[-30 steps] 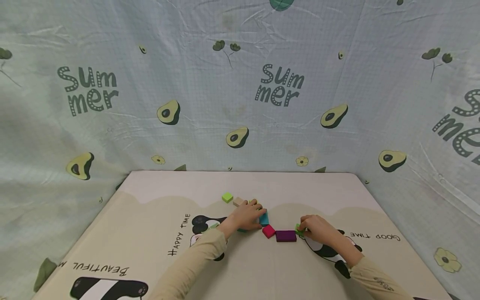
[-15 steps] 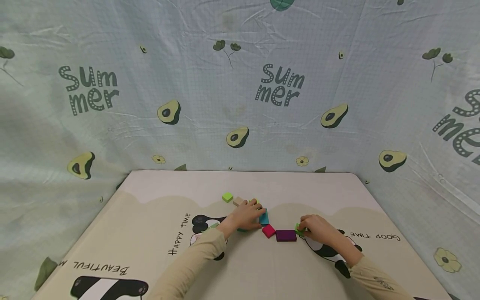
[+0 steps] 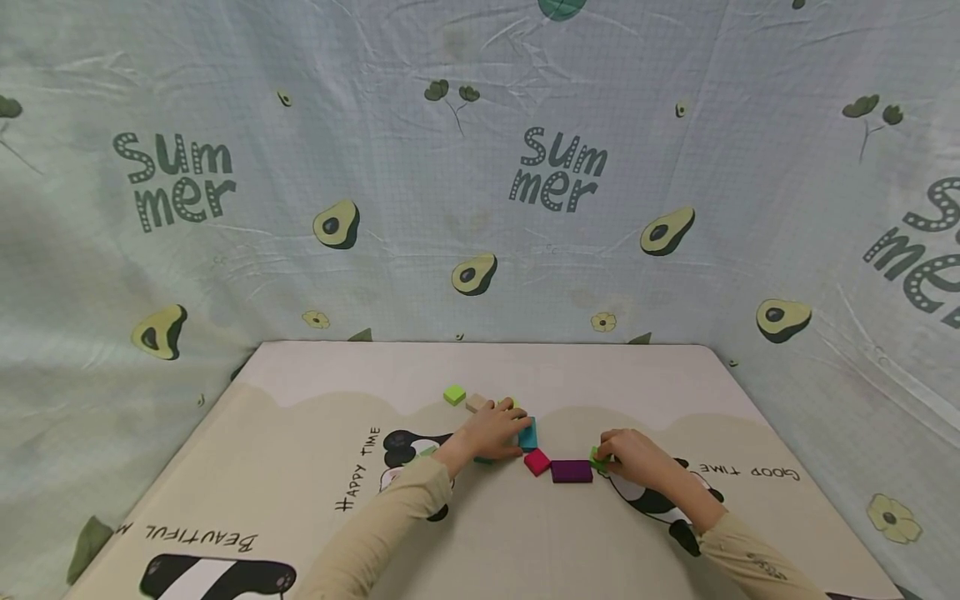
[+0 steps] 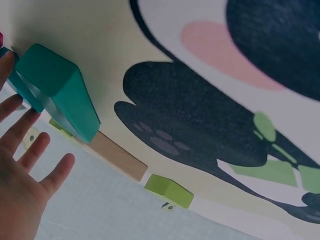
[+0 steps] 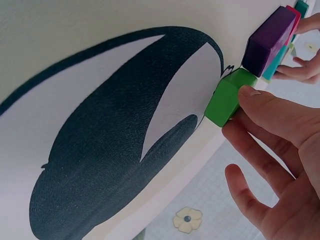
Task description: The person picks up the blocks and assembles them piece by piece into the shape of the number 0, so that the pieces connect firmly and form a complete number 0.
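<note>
My left hand (image 3: pixel 491 431) has its thumb and fingers around a blue block (image 3: pixel 529 435), gripping it on the table. With thumb and fingertips my right hand (image 3: pixel 633 457) pinches a green block (image 5: pixel 231 97) that touches the end of a purple block (image 3: pixel 572 472). Between the blue and purple blocks lies a red block (image 3: pixel 537 462), turned at an angle. A larger teal block (image 4: pixel 60 90) stands beside the left hand, mostly hidden under it in the head view. Beyond the left fingers are a plain wooden block (image 4: pixel 118 156) and a yellow-green piece, partly covered.
A lime block (image 3: pixel 454 395) sits at the far left end of the curved row. The table's mat (image 3: pixel 300 467) carries panda drawings and lettering. A light curtain (image 3: pixel 405 167) with avocado prints hangs behind the table's far edge.
</note>
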Motion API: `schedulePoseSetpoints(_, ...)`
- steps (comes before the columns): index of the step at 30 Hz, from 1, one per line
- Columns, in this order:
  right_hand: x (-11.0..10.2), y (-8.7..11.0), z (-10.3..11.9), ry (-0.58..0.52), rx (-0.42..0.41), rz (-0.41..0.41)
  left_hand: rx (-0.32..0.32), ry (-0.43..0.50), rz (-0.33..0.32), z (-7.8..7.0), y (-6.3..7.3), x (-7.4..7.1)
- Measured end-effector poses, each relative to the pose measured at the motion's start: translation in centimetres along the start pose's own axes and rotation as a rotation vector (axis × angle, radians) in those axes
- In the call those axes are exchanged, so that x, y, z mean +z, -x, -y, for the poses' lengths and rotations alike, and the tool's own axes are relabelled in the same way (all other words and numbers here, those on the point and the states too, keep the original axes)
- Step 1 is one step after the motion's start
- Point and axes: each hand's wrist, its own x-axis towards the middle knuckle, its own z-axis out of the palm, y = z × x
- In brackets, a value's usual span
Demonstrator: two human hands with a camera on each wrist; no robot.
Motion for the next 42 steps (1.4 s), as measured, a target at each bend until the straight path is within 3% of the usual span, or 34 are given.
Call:
schedulePoseSetpoints(8, 0.0, -0.1, 0.0, 0.01, 0.021, 0.021, -0.02, -0.028, 0.032, -0.2, 0.2, -0.3)
schedulePoseSetpoints(12, 0.2, 0.0, -0.2, 0.009, 0.026, 0.019, -0.02, 0.015, 0.038, -0.1, 0.2, -0.1)
schedulePoseSetpoints(13, 0.2, 0.0, -0.2, 0.009, 0.028, 0.02, -0.003, 0.03, 0.003, 0.4, 0.0, 1.1)
schedulePoseSetpoints(16, 0.3, 0.0, -0.3, 0.015, 0.023, 0.021, -0.005, 0.067, 0.001, 0.4, 0.2, 1.0)
schedulePoseSetpoints(19, 0.3, 0.0, -0.4, 0.02, 0.019, 0.023, -0.006, 0.055, -0.01, 0.3, 0.5, 0.8)
schedulePoseSetpoints(20, 0.3, 0.0, -0.4, 0.022, 0.018, 0.024, -0.021, 0.052, 0.021, -0.2, 0.8, -0.6)
schedulePoseSetpoints(21, 0.3, 0.0, -0.4, 0.024, 0.018, 0.025, -0.022, 0.049, 0.024, -0.2, 0.9, -0.7)
schedulePoseSetpoints(31, 0.2, 0.2, -0.4, 0.022, 0.022, 0.023, 0.023, 0.058, -0.033, 0.8, 2.4, -0.7)
schedulePoseSetpoints(42, 0.2, 0.2, -0.4, -0.002, 0.028, 0.024, 0.003, 0.051, -0.044, 1.6, 3.9, -0.6)
